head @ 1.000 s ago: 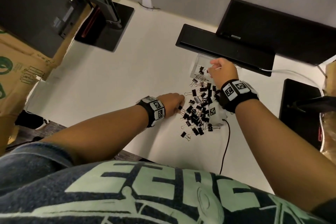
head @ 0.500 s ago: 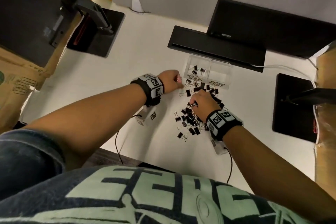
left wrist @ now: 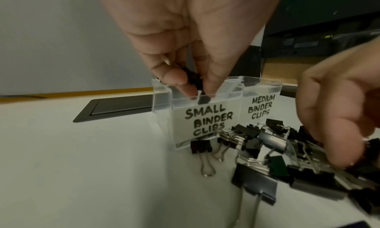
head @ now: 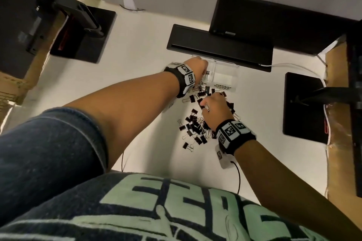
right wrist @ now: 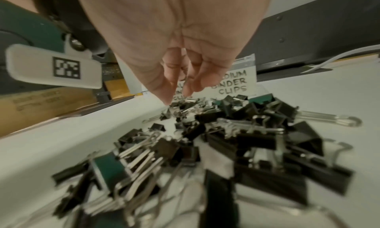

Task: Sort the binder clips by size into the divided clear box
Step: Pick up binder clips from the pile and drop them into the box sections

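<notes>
The divided clear box [head: 225, 76] stands at the back of the white table, its compartments labelled SMALL and MEDIUM BINDER CLIPS [left wrist: 261, 82] [right wrist: 234, 83]. My left hand [head: 203, 68] [left wrist: 193, 85] hovers over the small compartment and pinches a small black binder clip [left wrist: 194, 78] between thumb and fingers, just at the rim. A pile of black binder clips [head: 195, 127] [left wrist: 267, 150] [right wrist: 246, 134] of mixed sizes lies in front of the box. My right hand [head: 203, 103] [right wrist: 180, 91] reaches down onto the pile's far part, fingers curled and pinching a clip's wire handle [right wrist: 186, 80].
A long black bar [head: 215, 45] and a dark monitor [head: 274, 21] stand right behind the box. Black monitor bases sit at the left [head: 84, 35] and right [head: 301, 103]. A white cable [head: 293, 66] runs at the back right, and cardboard boxes [head: 11, 88] flank the table.
My left hand moved from the pile's left side up to the small compartment with a clip. My right hand came back from the box to the pile.
</notes>
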### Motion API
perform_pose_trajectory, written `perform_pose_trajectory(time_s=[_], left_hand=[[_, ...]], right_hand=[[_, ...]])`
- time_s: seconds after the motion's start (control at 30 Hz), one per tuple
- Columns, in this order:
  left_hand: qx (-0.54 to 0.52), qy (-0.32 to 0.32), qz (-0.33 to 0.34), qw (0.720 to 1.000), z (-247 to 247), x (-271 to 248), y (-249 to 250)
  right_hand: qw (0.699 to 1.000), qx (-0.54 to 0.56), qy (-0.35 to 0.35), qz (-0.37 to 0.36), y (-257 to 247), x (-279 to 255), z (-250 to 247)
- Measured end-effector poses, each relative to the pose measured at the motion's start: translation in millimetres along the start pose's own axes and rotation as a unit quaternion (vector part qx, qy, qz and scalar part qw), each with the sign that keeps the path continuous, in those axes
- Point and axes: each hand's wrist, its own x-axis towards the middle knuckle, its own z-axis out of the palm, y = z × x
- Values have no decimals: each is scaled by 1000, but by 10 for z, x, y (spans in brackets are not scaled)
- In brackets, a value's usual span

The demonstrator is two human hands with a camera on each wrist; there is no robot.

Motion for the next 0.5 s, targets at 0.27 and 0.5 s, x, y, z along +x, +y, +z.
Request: perform_pose_trajectory(time_s=[0.27, 0.5], left_hand=[[-59, 91, 35, 994, -30, -259, -78], [-148, -46, -37, 987, 341, -936, -118]], right_hand=[[987, -96, -93, -91, -66, 89, 191], [989, -96, -80, -78, -43, 160, 137]])
